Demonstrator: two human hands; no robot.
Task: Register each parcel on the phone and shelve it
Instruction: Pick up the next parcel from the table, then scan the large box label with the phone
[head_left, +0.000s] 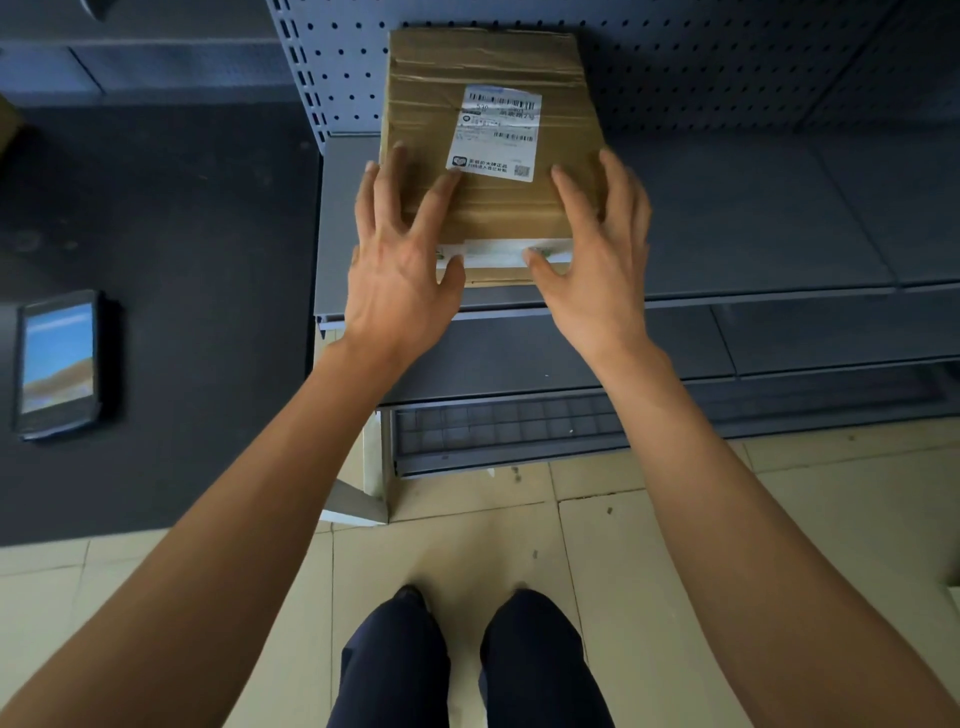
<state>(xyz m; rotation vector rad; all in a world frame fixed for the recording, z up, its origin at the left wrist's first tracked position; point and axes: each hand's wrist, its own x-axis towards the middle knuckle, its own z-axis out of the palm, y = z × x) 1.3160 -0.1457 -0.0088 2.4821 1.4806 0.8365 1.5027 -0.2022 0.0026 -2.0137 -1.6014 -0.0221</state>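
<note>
A brown cardboard parcel (431, 104) with a white shipping label lies flat on the grey metal shelf (727, 223), at its left end against the perforated back panel. My left hand (400, 260) rests with spread fingers on the parcel's near left corner. At the near right corner my right hand (597, 249) has its fingers spread along the box's side and its thumb on the front edge. The phone (57, 364) lies screen up, lit, on the dark table (182, 312) to the left, apart from both hands.
Lower shelves (779, 338) step out below the parcel's shelf. A perforated back panel (727, 62) rises behind it. Beige floor tiles (623, 571) and my dark trouser legs lie below. The edge of another cardboard box (8, 124) shows at the far left.
</note>
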